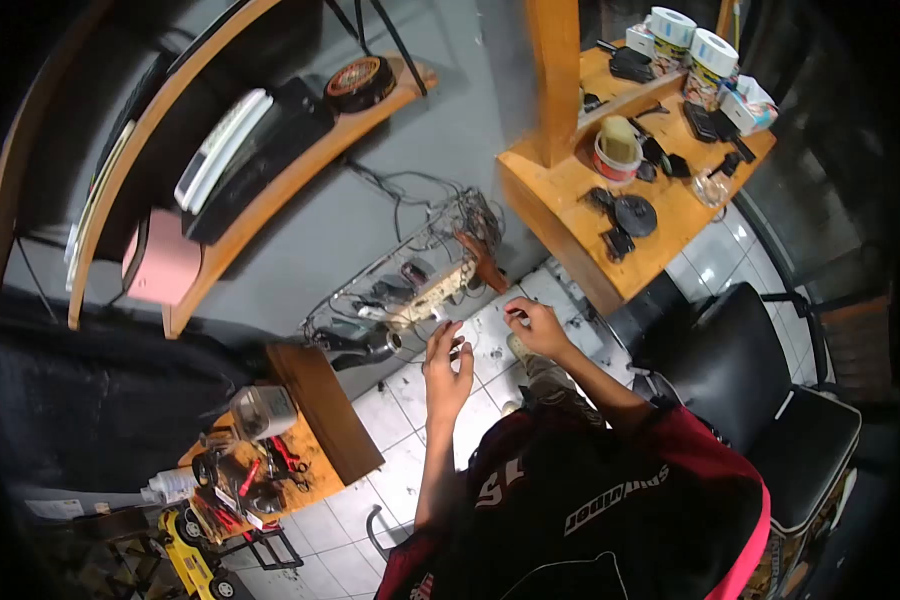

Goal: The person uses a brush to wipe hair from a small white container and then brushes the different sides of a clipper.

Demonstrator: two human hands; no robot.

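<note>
My left hand is raised in front of the wall, its fingers loosely bent and apart, with nothing visible in it. To its right, my right hand has its fingers curled in toward the thumb; whatever may be between them is too small to make out. Just beyond both hands, a cluttered ledge runs low along the grey wall with tangled cables at its far end. A hair dryer hangs near the ledge's left end, close to my left hand.
At the right, a wooden counter below a mirror carries a tub, black tools and tissue rolls. A black chair stands beside me. Lower left, a small wooden stand holds red-handled tools. Curved shelves project at upper left.
</note>
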